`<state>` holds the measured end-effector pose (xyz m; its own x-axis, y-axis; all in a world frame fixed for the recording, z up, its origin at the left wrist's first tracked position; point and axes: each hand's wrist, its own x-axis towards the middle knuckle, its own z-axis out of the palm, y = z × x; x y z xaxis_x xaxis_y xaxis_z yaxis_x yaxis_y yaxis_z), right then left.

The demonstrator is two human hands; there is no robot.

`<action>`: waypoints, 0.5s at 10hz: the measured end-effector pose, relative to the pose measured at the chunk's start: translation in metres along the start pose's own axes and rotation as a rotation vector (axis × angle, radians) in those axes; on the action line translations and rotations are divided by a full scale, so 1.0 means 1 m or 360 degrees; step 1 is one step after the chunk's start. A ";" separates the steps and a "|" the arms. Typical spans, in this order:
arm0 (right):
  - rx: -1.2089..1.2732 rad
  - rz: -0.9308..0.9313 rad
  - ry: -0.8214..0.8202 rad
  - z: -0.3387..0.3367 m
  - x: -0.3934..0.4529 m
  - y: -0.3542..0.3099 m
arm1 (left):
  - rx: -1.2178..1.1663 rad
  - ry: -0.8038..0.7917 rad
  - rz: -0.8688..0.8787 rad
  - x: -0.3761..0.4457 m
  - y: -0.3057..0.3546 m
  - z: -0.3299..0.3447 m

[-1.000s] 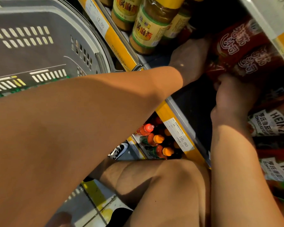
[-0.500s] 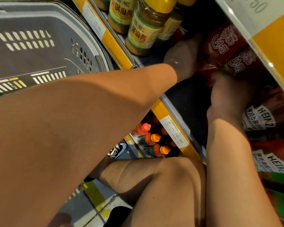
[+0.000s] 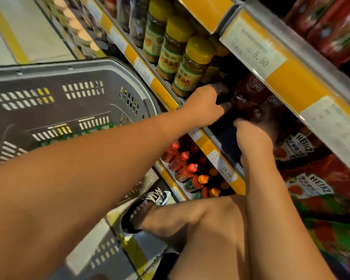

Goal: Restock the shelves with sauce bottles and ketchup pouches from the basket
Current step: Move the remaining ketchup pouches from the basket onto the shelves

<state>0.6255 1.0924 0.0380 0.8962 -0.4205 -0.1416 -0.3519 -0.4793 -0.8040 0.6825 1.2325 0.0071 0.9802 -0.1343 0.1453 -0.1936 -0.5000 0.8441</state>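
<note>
Now both hands are gripping: left hand [image 3: 203,107] and right hand [image 3: 251,134] curling around red ketchup pouch [image 3: 249,98] inside shelf [image 3: 218,136]; grey basket [image 3: 73,81] sitting just beside shelf edge.

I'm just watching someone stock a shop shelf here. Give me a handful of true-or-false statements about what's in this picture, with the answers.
1. Both hands reach into the same shelf level. True: the left hand and right hand are at the dark red pouches.
2. The jars beside the left hand have blue lids. False: their lids are yellow.
3. The grey basket sits to the person's left. True.
4. The Heinz ketchup pouches are on the floor. False: they lie on the shelf, to the right of the right hand.
5. The small bottles on the shelf below have red and orange caps. True.
</note>
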 end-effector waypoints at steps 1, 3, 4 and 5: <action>-0.0127 -0.0187 -0.0023 0.011 -0.004 -0.003 | -0.0048 0.0073 0.0033 -0.030 -0.006 -0.030; -0.0084 -0.0558 -0.0282 0.053 -0.043 -0.034 | 0.0071 0.0043 -0.0035 -0.095 -0.026 -0.106; -0.0138 -0.0745 -0.0423 0.083 -0.070 -0.055 | 0.0218 0.0135 -0.0103 -0.126 -0.041 -0.154; -0.0193 -0.0889 -0.0585 0.112 -0.094 -0.071 | 0.0331 0.0182 -0.0223 -0.160 -0.058 -0.198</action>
<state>0.5963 1.2526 0.0436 0.9783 0.1942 0.0716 0.1818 -0.6407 -0.7459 0.5455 1.4522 0.0371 0.9940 0.0398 0.1019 -0.0487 -0.6732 0.7378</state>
